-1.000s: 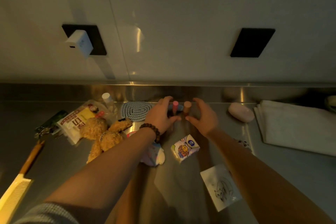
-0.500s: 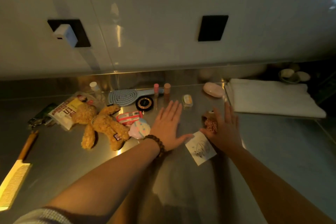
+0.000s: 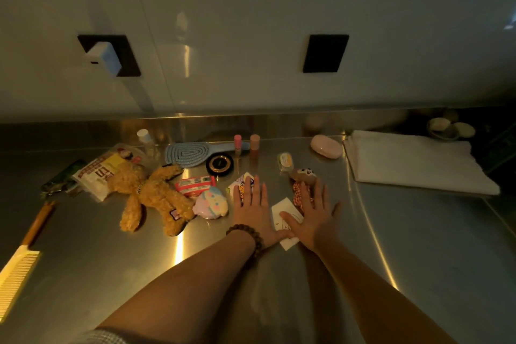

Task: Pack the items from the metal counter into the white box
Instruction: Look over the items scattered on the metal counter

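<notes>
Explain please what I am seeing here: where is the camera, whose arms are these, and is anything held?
No machine: a person wears a camera on the head, looking down at a metal counter. The left hand, with a bead bracelet, lies flat with straight fingers. The right hand lies flat on a white card. Neither hand holds anything. On the counter lie a teddy bear, a brush, a compact, two small tubes, a comb and a folded white cloth. No white box is in view.
</notes>
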